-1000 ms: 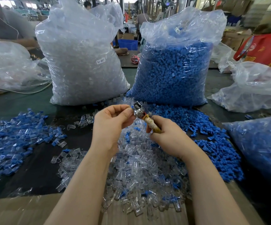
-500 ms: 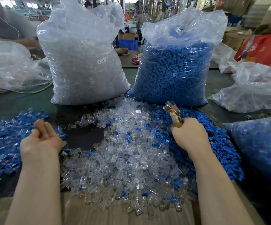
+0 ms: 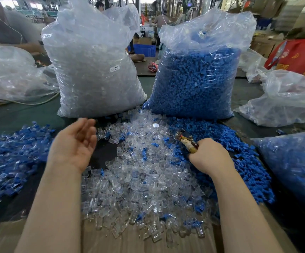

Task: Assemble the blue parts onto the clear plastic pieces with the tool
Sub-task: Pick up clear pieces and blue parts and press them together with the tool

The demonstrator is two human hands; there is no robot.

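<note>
- Clear plastic pieces (image 3: 139, 176) heaped on desk, between assemblies.
- Left hand (image 3: 73, 145) spread wide, empty.
- Right hand (image 3: 209, 157) gripping tool (image 3: 187, 141), tip apparently bare.
- Next: pick clear piece, blue part (image 3: 239, 148).

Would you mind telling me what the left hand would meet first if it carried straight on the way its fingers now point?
The left hand is open, fingers aimed away from the person. Going straight on, it would probably first reach the base of the bag of clear pieces; depth is hard to judge, so scattered clear pieces nearby could come first.
</note>
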